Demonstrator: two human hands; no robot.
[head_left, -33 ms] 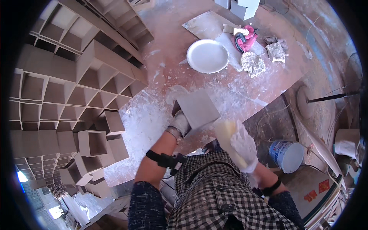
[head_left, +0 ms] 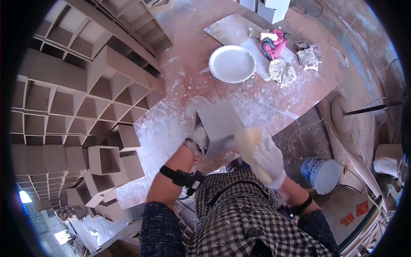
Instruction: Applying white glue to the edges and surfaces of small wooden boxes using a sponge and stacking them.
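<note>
A grey open-ended box (head_left: 222,120) is tilted over the near part of the worktable. My left hand (head_left: 199,138), gloved, reaches into its open left side and holds it; the fingertips are hidden inside. My right hand (head_left: 269,162), in a white glove, is closed round a pale yellow oblong block (head_left: 248,143). The block's upper end is blurred and lies close to the box's near right side. A greyish smear shows between the two, and I cannot tell whether they touch.
Stacked grey-brown boxes (head_left: 102,160) line the left. On the white-smeared table (head_left: 162,124) are a round plate of white material (head_left: 232,64), a pink cloth (head_left: 278,45) and crumpled lumps (head_left: 282,73). A bucket (head_left: 321,174) stands at the right.
The right hand and yellow block have shifted slightly up and left, toward the box. The box has tipped a little, so more of its near side shows. My left forearm has moved slightly left.
</note>
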